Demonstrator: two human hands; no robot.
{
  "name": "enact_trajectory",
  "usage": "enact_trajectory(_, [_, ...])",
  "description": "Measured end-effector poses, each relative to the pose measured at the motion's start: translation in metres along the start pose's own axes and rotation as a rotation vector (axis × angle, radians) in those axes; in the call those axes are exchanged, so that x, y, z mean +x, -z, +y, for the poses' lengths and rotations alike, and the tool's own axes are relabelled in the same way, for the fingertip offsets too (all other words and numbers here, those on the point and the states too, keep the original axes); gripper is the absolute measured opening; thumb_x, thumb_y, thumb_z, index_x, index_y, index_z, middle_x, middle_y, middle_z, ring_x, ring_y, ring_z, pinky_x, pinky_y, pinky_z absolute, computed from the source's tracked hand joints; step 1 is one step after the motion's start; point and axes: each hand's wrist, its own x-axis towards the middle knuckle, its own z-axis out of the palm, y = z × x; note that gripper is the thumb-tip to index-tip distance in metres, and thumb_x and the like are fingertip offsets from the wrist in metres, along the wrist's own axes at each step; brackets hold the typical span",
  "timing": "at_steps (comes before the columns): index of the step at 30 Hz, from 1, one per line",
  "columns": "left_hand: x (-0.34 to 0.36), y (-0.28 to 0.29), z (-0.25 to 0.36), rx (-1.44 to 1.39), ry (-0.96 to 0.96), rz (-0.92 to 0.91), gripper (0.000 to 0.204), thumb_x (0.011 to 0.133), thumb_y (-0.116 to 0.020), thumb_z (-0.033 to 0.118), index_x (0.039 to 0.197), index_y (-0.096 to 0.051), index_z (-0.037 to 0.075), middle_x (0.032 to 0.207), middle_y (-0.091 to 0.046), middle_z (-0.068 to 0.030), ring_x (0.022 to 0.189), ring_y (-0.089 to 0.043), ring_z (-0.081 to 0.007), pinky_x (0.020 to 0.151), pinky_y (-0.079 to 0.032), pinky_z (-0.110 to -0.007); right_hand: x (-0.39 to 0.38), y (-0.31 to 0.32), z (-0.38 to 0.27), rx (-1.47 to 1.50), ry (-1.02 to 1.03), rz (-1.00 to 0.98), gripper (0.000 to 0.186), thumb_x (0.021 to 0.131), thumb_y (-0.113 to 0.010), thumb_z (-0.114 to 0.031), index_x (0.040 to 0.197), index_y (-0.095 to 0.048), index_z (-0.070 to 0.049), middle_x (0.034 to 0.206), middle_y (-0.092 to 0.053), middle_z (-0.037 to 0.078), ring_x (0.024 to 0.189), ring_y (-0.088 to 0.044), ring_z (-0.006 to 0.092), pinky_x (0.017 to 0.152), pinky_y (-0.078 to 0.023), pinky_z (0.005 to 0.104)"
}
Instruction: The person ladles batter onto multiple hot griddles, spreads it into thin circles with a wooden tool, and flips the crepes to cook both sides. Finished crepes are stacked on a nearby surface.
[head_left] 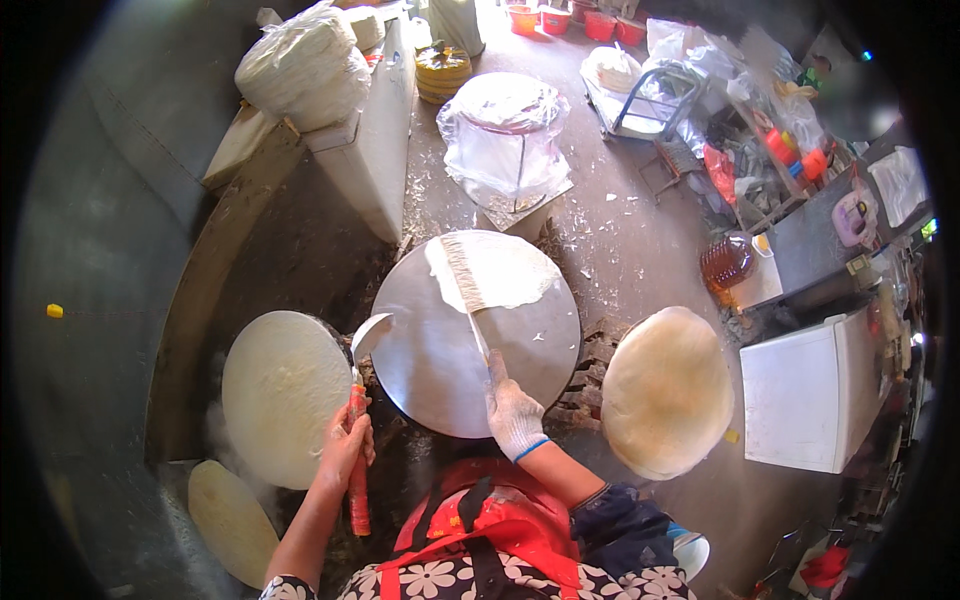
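My left hand is wrapped round the red handle of a ladle, whose metal bowl hangs by the left edge of the middle round griddle. On my right hand is a pale work glove with a blue cuff. It grips the thin handle of a wide, flat brush. The brush head lies across white batter at the griddle's far side; the near part of the metal is bare. Left of the ladle, a pale, thin pancake covers another round surface.
A browned round pancake lies at the right. Another pale round is at the lower left. Beyond the griddle stands a plastic-covered round stack. A white box and a bottle of dark liquid are farther right.
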Motion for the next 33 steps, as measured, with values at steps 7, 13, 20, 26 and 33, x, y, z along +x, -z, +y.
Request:
enact_trajectory(7, [-0.002, 0.039, -0.020, -0.093, -0.057, -0.011, 0.042, 0.101, -0.061, 0.006, 0.141, -0.049, 0.002, 0.070, -0.052, -0.0027, 0.047, -0.052, -0.0139, 0.043, -0.048, -0.032, 0.035, 0.027, -0.002, -0.018, -0.094, 0.083, 0.060, 0.108, -0.046, -0.027, 0.165, -0.026, -0.016, 0.104, -0.071, 0.028, 0.095, -0.071, 0.0467, 0.082, -0.054, 0.0558])
enact_trajectory(13, [0.063, 0.040, 0.010, 0.143, -0.258, 0.178, 0.042, 0.098, -0.059, 0.003, 0.138, -0.050, 0.003, 0.078, -0.061, -0.0083, 0.050, -0.060, -0.0196, 0.046, -0.051, -0.036, 0.008, 0.019, -0.029, -0.105, 0.130, -0.053, 0.059, 0.108, -0.048, -0.026, 0.164, -0.030, -0.018, 0.103, -0.071, 0.026, 0.098, -0.070, 0.0467, 0.083, -0.055, 0.0551])
enact_trajectory(20, [0.127, 0.012, 0.024, 0.727, -0.623, 0.202, 0.053, 0.093, -0.065, 0.006, 0.144, -0.049, 0.004, 0.121, -0.069, -0.0251, 0.110, -0.066, -0.0465, 0.091, -0.056, -0.050, -0.074, 0.004, 0.029, -0.199, -0.027, 0.336, 0.068, 0.108, -0.050, -0.029, 0.169, -0.023, -0.021, 0.089, -0.069, 0.021, 0.070, -0.069, 0.0414, 0.061, -0.054, 0.0540])
enact_trajectory(26, [0.157, 0.002, -0.006, 0.917, -0.779, 0.218, 0.064, 0.090, -0.064, 0.004, 0.150, -0.044, -0.003, 0.123, -0.066, -0.0259, 0.107, -0.067, -0.0442, 0.089, -0.057, -0.050, -0.073, -0.036, 0.005, -0.154, 0.042, 0.194, 0.072, 0.107, -0.051, -0.033, 0.170, -0.016, -0.021, 0.093, -0.067, 0.020, 0.073, -0.070, 0.0403, 0.066, -0.054, 0.0563])
enact_trajectory(33, [0.136, 0.002, -0.014, 1.035, -0.674, 0.242, 0.067, 0.089, -0.063, 0.002, 0.152, -0.043, -0.004, 0.113, -0.066, -0.0244, 0.099, -0.069, -0.0425, 0.084, -0.057, -0.050, -0.016, -0.001, -0.012, -0.030, 0.052, 0.129, 0.062, 0.108, -0.050, -0.029, 0.165, -0.029, -0.018, 0.100, -0.070, 0.029, 0.086, -0.069, 0.0488, 0.073, -0.054, 0.0568])
